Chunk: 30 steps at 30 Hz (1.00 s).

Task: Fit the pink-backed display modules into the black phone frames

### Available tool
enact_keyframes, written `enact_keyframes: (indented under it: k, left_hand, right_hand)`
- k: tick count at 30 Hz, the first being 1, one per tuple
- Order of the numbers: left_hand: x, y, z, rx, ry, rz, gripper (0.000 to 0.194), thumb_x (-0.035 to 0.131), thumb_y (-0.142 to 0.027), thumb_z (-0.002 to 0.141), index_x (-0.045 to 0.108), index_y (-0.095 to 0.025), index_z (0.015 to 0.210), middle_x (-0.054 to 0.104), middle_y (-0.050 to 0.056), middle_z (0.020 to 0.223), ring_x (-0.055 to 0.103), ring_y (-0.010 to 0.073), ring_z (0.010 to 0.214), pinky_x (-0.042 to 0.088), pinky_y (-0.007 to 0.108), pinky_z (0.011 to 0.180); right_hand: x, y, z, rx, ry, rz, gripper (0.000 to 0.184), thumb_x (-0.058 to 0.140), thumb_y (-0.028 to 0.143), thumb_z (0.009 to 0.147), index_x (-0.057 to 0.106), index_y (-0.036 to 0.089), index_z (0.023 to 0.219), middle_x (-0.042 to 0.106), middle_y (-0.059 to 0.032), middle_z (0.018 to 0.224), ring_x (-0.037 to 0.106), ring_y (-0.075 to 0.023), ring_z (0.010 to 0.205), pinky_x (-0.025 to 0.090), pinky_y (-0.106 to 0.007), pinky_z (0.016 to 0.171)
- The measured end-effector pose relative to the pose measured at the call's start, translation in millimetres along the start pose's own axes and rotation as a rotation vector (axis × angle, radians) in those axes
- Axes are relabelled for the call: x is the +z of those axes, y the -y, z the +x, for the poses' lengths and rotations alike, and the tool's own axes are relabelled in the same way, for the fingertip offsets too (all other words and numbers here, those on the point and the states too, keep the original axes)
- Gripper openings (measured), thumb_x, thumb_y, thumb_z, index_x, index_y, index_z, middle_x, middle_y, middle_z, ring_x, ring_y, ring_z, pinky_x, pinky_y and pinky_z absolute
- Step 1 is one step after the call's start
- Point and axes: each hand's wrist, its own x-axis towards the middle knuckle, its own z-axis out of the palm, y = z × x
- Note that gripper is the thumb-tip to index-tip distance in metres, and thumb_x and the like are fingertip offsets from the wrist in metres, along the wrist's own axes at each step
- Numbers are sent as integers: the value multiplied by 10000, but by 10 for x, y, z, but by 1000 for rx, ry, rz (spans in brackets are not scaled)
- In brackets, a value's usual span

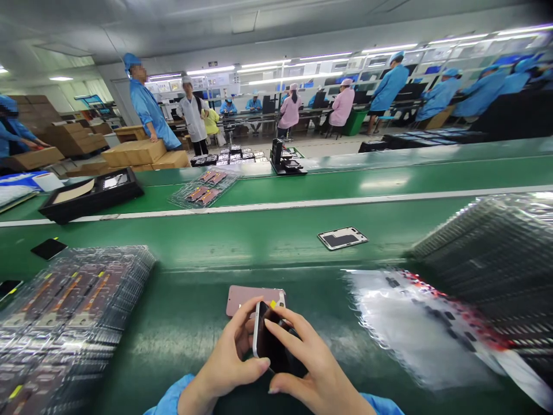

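A smartphone (273, 347) with a dark face and a silver edge is held tilted between my hands, near the front of the green bench. My left hand (227, 354) grips its left side, thumb along the lower edge. On the other side my right hand (317, 360) has its fingers across the dark face and its thumb near the bottom edge. Just behind them a pinkish back panel (242, 295) lies flat, with a small yellow tab at its right end. My hands partly cover both the phone and the panel.
Stacked clear trays (86, 305) hold brownish parts at left. A taller tray stack (488, 271) stands at right, beside blurred plastic film (401, 323). A phone frame (343, 238) lies on the green belt (207, 236). Farther back is a black bin (93, 193); several people work beyond.
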Motion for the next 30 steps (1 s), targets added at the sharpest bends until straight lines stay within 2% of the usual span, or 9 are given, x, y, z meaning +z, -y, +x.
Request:
enact_keyframes:
  k: [8, 17, 30]
  left_hand:
    - [-35, 61, -31, 6, -28, 29, 829, 798, -401, 735, 405, -246, 1449, 566, 181, 1400, 497, 383, 1327, 421, 507, 1096]
    - [7, -28, -33, 17, 20, 23, 757, 784, -330, 769, 437, -319, 1441, 536, 135, 1453, 456, 352, 1370, 402, 480, 1122]
    - [-43, -10, -22, 12, 43, 39, 800, 816, -330, 737, 445, -340, 1446, 499, 121, 1488, 422, 368, 1389, 385, 482, 1127]
  right_hand:
    - [-16, 25, 5, -20, -7, -29, 675, 646, 549, 878, 447, 253, 1451, 478, -151, 1426, 518, -304, 1278, 516, -425, 1016]
    - [-12, 26, -9, -27, -12, -41, 687, 662, 525, 875, 431, 259, 1465, 466, -156, 1436, 495, -319, 1294, 509, -458, 1019]
    - [-46, 63, 56, -50, -29, -18, 660, 636, 528, 890, 429, 275, 1464, 467, -143, 1449, 495, -303, 1291, 500, -453, 1030]
